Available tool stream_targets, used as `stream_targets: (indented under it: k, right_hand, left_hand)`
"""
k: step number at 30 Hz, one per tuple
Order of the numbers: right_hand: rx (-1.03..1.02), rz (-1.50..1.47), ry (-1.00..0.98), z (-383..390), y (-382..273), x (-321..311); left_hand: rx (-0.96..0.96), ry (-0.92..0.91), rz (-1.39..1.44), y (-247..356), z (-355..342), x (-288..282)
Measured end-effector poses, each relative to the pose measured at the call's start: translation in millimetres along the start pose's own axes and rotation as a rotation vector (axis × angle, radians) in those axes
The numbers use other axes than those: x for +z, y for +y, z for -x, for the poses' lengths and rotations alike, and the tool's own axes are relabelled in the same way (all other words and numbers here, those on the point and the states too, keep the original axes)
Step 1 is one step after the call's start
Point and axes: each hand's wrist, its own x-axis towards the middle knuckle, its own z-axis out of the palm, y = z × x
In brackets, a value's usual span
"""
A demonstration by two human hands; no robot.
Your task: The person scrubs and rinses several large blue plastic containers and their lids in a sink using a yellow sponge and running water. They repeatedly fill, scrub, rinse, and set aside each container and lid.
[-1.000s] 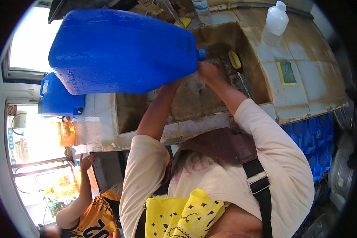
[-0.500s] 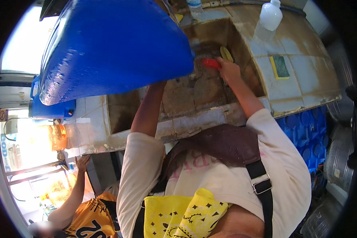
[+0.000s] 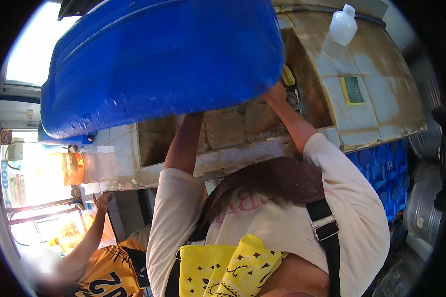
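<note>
Jerrycan [image 3: 163, 59], wet, looks stiff, slippery, best braced underneath; with left hand hidden, right hand [image 3: 274, 93] half-covered at right, I cannot tell finger grip.

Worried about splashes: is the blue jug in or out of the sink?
Mostly out: the blue jug spreads past the sink's left wall, overlapping counter tiles.

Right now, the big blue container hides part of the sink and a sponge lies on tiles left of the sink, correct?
Not quite: the head view shows the sponge on the tiles to the right of the sink. The big blue container does hide part of it.
</note>
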Motion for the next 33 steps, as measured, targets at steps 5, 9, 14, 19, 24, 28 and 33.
stream_targets:
  k: [5, 9, 14, 19, 24, 28, 33]
  right_hand:
    - [0.535, -1.351, -0.453, 1, 17, -7]
    - [0.506, -1.670, -0.568, 1, 24, -32]
    - [0.408, -1.688, -0.540, 0, 15, -54]
    - [0.444, -1.872, -0.550, 4, 0, -67]
    - [0.402, -1.871, -0.592, 14, -13, -80]
    - [0.358, -1.810, -0.576, 13, -15, -82]
    - [0.351, -1.794, -0.606, 7, -10, -73]
  left_hand:
    - [-0.007, 0.002, 0.000, 3, 5, 0]
    - [-0.010, -0.002, 0.000, 5, 1, 8]
    - [-0.010, 0.006, -0.008, 4, -3, 9]
    - [-0.002, 0.007, -0.016, 1, -8, 2]
    - [0.033, -0.011, -0.014, 11, -8, -14]
    - [0.265, 0.027, 0.000, 18, -1, -43]
    - [0.751, 0.223, -0.698, 0, -6, -91]
